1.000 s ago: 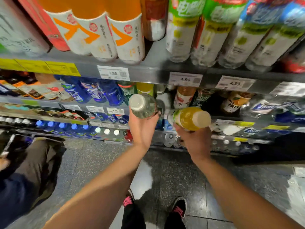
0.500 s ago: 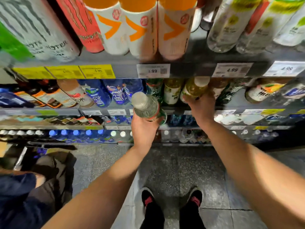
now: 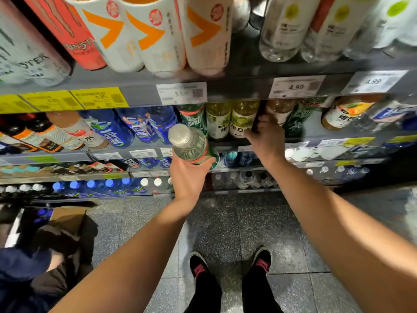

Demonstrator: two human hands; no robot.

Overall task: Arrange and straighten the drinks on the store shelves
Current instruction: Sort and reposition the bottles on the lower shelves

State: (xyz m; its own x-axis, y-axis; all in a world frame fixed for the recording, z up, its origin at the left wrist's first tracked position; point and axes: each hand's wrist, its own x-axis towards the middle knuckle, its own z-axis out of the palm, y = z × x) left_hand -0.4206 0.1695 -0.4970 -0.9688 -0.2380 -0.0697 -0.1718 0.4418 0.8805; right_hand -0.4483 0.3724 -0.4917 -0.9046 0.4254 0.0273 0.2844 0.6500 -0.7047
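From the head camera, take the white price tag [image 3: 181, 93] marked 3.99 on the upper shelf edge [image 3: 140, 91] as your landmark. Straight below it, your left hand [image 3: 189, 177] curls its fingers round the lower body of a clear bottle [image 3: 190, 144] with a pale cap and a red-and-green label, held in front of the shelves and tilted so the cap points up toward you. The bottle is in the air, not standing on any shelf.

Below and to the right of the tag, your right hand [image 3: 266, 134] reaches into the second shelf, against the yellow-green bottles [image 3: 232, 119] standing there. Its fingers bend over the dark gap just right of those bottles (the blur and shadow hide the fingertips, so you cannot tell whether they grip anything).

Just below the tag, on that same shelf, a green-labelled bottle [image 3: 194, 116] stands behind the one you hold, and blue bottles [image 3: 140, 126] stand to the lower left. Above the tag sit tall white bottles with orange chevrons [image 3: 158, 39], with a red can [image 3: 67, 30] to the upper left.

Far below the tag, your two black shoes with pink laces [image 3: 230, 265] stand on the speckled grey floor [image 3: 225, 222]. Down to the lower left, a cardboard box [image 3: 65, 219] lies on the floor.
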